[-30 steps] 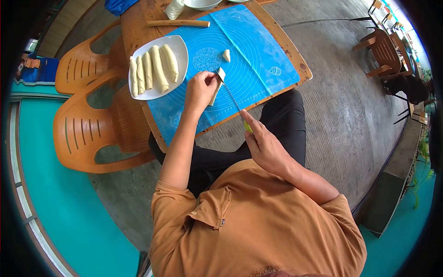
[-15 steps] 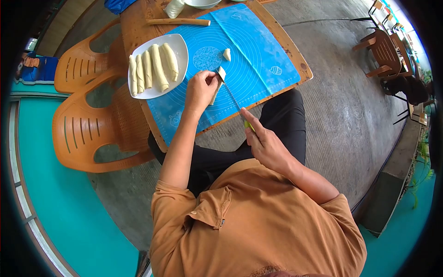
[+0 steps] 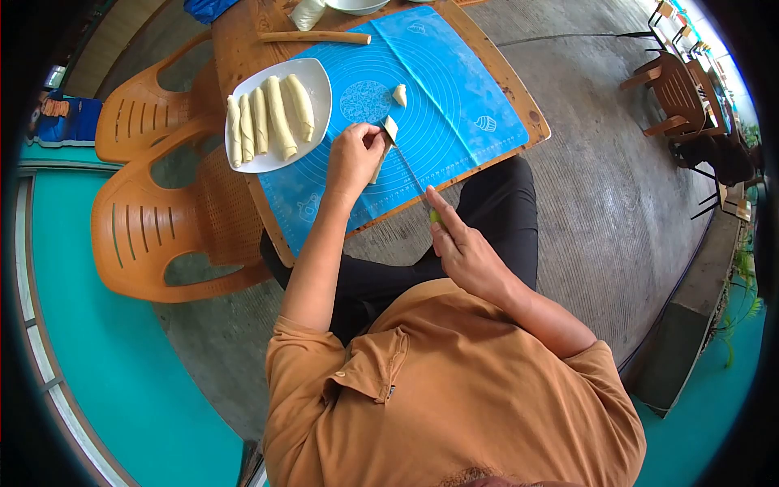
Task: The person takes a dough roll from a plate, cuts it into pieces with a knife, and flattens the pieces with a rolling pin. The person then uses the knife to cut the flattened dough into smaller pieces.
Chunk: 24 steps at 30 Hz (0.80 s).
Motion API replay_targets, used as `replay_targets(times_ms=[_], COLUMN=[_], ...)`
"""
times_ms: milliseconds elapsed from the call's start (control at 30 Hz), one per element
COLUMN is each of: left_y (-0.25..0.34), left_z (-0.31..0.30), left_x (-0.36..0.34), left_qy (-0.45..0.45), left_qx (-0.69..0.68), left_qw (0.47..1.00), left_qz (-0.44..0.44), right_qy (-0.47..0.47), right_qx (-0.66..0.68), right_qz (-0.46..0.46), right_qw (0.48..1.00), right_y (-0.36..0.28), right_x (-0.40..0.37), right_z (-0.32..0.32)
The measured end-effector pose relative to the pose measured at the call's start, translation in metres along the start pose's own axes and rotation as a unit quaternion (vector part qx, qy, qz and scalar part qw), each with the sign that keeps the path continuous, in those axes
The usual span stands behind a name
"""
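Note:
My right hand [image 3: 468,250] is closed round the green handle of a knife [image 3: 412,173], index finger stretched along its top. The blade runs up and left to a dough roll [image 3: 380,167] on the blue baking mat [image 3: 442,73]. My left hand [image 3: 354,157] pinches that roll close to the blade's tip and hides part of it. Just past the blade lies a pale end piece [image 3: 391,127], perhaps cut from the roll. A separate small dough piece [image 3: 400,95] rests farther up the mat. Several long dough rolls [image 3: 277,114] lie side by side on a white plate [image 3: 324,91] at the left.
A wooden rolling pin [image 3: 315,38] lies across the far part of the wooden table [image 3: 243,49]. Behind it are a white bowl [image 3: 357,6] and a plastic bag [image 3: 307,15]. Orange chairs [image 3: 146,227] stand against the table's left side.
My right hand and the knife handle have shifted very slightly. My left hand keeps its place on the dough roll.

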<state>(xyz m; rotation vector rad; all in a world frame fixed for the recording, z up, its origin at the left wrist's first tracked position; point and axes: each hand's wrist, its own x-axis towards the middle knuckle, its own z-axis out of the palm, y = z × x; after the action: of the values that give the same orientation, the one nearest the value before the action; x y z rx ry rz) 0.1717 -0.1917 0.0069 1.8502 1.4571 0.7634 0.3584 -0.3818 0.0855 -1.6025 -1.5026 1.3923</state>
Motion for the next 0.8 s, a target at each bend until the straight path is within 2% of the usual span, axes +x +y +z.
replay_targets(times_ms=[133, 333, 467, 567, 800], left_y=[0.001, 0.003, 0.004, -0.005, -0.012], left_z=[-0.002, -0.006, -0.011, -0.009, -0.005], left_x=[0.001, 0.012, 0.026, 0.034, 0.044], left_qy=[-0.001, -0.012, -0.032, -0.054, -0.088], left_qx=[0.01, -0.039, 0.002, -0.011, -0.015], left_qw=[1.0, 0.999, 0.999, 0.997, 0.993], left_qz=[0.011, -0.032, -0.041, -0.056, -0.079], right_qy=[0.01, 0.033, 0.051, 0.032, 0.035], right_qx=[-0.012, -0.02, -0.03, -0.023, -0.04], right_qz=[0.002, -0.028, -0.062, -0.026, -0.036], right_qw=[1.0, 0.999, 0.996, 0.999, 0.998], right_y=[0.003, 0.012, 0.019, 0.012, 0.019], right_x=[0.001, 0.002, 0.003, 0.003, 0.004], right_z=[0.004, 0.011, 0.016, 0.012, 0.015])
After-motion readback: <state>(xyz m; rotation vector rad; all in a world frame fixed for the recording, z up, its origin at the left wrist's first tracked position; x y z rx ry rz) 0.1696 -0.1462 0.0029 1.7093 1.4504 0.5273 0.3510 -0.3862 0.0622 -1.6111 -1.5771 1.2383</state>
